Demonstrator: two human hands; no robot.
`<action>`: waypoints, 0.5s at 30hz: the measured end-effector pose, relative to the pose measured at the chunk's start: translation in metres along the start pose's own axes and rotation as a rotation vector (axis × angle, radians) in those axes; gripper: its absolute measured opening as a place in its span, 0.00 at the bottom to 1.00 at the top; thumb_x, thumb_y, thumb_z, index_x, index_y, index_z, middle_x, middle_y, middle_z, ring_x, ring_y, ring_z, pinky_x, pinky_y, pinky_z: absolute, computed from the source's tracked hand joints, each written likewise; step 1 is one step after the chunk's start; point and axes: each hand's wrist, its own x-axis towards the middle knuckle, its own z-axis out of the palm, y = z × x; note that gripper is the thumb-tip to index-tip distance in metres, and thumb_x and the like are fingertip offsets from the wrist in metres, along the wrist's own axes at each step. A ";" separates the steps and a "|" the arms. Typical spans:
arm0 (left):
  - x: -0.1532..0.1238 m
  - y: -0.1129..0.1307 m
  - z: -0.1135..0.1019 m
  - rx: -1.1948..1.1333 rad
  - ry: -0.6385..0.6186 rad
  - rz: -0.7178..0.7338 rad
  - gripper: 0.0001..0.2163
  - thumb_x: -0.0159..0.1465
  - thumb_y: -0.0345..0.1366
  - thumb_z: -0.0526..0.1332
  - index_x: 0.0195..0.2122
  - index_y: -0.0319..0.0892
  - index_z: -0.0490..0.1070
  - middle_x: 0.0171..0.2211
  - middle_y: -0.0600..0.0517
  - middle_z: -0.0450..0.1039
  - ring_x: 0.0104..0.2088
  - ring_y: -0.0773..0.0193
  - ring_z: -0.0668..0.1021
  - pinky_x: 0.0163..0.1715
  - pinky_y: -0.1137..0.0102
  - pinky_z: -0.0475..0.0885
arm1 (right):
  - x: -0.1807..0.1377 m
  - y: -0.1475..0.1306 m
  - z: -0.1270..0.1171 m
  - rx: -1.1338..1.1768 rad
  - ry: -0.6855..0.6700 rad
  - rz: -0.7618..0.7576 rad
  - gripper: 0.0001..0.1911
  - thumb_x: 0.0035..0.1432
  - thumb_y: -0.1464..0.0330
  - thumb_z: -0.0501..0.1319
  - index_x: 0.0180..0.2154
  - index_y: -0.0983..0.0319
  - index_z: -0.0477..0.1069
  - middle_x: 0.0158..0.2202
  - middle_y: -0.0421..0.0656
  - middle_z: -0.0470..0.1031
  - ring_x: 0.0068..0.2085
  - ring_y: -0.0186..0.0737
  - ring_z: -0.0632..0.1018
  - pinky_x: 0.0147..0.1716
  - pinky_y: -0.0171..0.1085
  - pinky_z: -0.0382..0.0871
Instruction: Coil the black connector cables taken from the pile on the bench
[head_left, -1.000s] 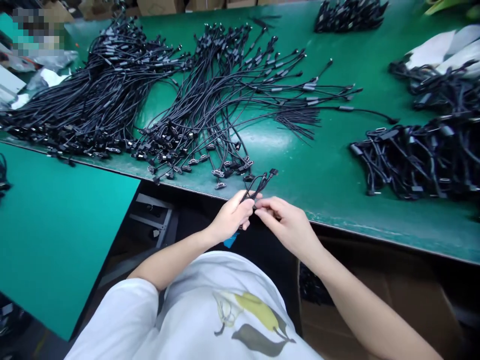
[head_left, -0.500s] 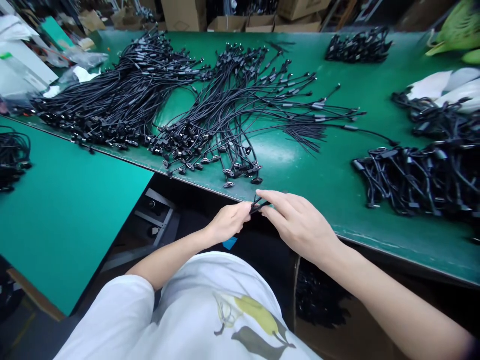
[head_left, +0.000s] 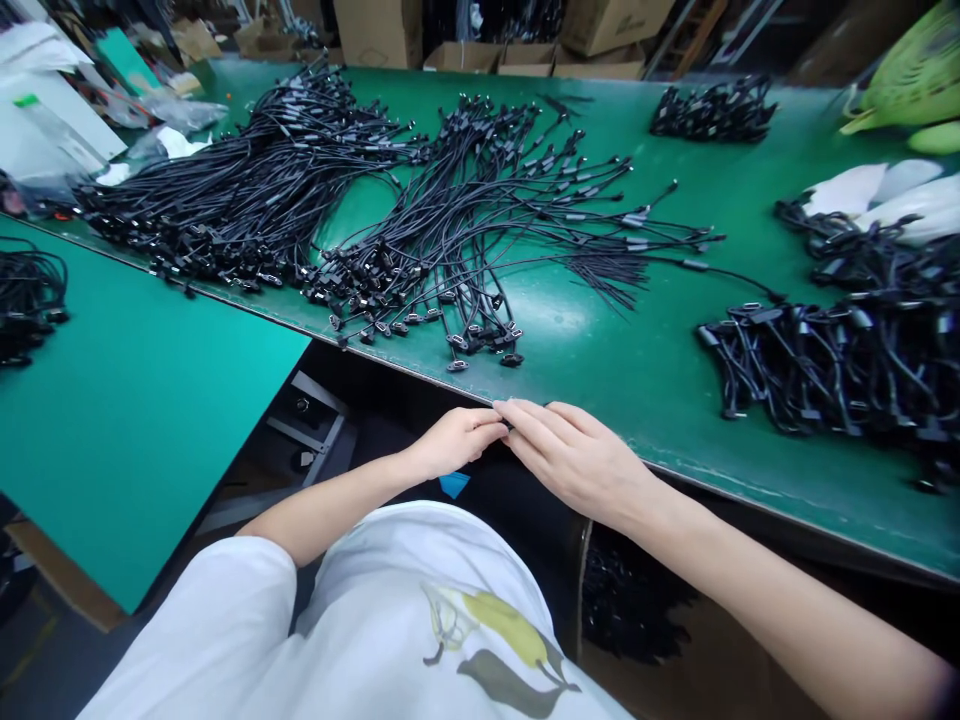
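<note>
My left hand [head_left: 454,442] and my right hand [head_left: 574,455] meet at the front edge of the green table. Both are closed on a black cable [head_left: 508,425]; only a small dark bit shows between the fingertips, and the rest is hidden by my hands. The right fingers lie together over the left fingertips. Just beyond my hands, on the table, spreads a pile of loose black cables [head_left: 450,215] with small connectors at their ends. Beside it is a bunch of short thin black strips [head_left: 609,268].
A larger cable heap [head_left: 247,185] lies at the left. Bundled cables [head_left: 832,365] are stacked at the right, with a smaller stack [head_left: 712,110] at the back. A lower green table [head_left: 142,420] stands at left. Below the edge, a box holds dark cables [head_left: 630,590].
My right fingers have closed in over the cable, which showed as thin loops between my hands before. My left hand stays nearly in place. The view has shifted slightly.
</note>
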 end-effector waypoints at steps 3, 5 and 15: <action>-0.001 0.001 0.001 0.183 0.049 0.115 0.09 0.65 0.36 0.56 0.32 0.39 0.74 0.25 0.54 0.68 0.31 0.66 0.70 0.32 0.73 0.65 | 0.003 0.000 0.005 0.051 -0.025 -0.028 0.16 0.66 0.78 0.47 0.35 0.68 0.73 0.46 0.53 0.75 0.47 0.46 0.74 0.46 0.42 0.65; -0.002 0.004 0.002 0.228 0.027 0.138 0.08 0.64 0.34 0.57 0.31 0.39 0.73 0.26 0.55 0.68 0.31 0.68 0.69 0.33 0.73 0.64 | 0.005 0.002 0.008 0.096 -0.042 -0.015 0.17 0.66 0.77 0.47 0.30 0.66 0.70 0.36 0.50 0.74 0.36 0.42 0.73 0.39 0.41 0.64; 0.003 0.003 0.004 -0.239 -0.064 -0.134 0.08 0.57 0.39 0.61 0.29 0.39 0.67 0.17 0.63 0.52 0.17 0.76 0.54 0.19 0.74 0.47 | -0.001 0.002 0.012 0.010 -0.105 -0.100 0.15 0.62 0.79 0.47 0.37 0.66 0.71 0.30 0.46 0.66 0.31 0.42 0.66 0.35 0.42 0.59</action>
